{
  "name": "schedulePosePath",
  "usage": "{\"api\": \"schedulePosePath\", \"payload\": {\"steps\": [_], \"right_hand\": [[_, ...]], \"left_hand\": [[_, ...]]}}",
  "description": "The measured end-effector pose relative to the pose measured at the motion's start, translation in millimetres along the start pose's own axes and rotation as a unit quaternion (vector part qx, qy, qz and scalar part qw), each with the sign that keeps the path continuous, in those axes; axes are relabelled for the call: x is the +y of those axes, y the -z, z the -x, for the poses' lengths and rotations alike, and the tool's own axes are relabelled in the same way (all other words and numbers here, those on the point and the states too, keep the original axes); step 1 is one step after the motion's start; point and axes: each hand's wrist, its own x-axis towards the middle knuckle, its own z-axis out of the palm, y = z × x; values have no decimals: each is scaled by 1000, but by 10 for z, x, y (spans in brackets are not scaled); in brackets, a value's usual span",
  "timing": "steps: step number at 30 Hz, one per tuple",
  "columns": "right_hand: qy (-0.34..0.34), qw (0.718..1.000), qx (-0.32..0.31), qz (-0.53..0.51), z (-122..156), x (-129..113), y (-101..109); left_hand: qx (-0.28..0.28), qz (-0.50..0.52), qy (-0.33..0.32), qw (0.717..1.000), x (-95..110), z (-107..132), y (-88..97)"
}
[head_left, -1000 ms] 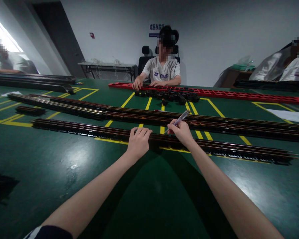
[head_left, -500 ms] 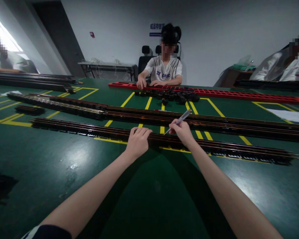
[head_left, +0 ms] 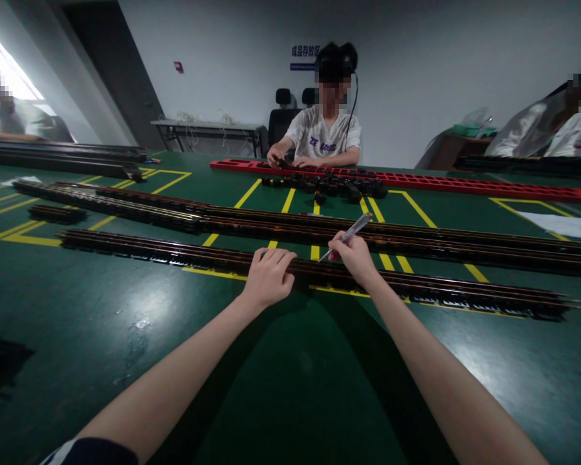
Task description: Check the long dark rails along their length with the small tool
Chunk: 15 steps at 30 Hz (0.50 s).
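Across the table in front of me lies a long dark rail with copper-coloured strips (head_left: 213, 254). My left hand (head_left: 268, 274) is closed over it, fingers bent across the top and thumb at the near side. To the right, my right hand (head_left: 354, 258) pinches a slim pen-like tool (head_left: 358, 226) with a pale, silvery handle and a thin pointed shaft. The shaft slants down to the left, its tip at the rail's top, between my hands. Whether the tip touches the rail I cannot tell.
More long dark rails (head_left: 416, 242) lie just behind, with a short dark piece (head_left: 58, 213) at left. A person (head_left: 326, 139) sits opposite at a long red slotted frame (head_left: 465, 184), beside a heap of black parts (head_left: 339, 186). Yellow lines mark the green table (head_left: 140, 361).
My left thumb has come forward against the rail's near side. My right hand and tool have barely moved. The person opposite has shifted slightly right and lifted a dark part from the red frame.
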Motion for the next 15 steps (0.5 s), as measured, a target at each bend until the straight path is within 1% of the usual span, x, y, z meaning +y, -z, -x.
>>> {"api": "schedulePosePath", "payload": {"steps": [8, 15], "right_hand": [[0, 1000, 0, 5, 6, -14, 6], [2, 1000, 9, -5, -20, 34, 1]], "left_hand": [[-9, 12, 1, 1000, 1, -1, 7], [-16, 6, -1, 1000, 1, -2, 0]]}}
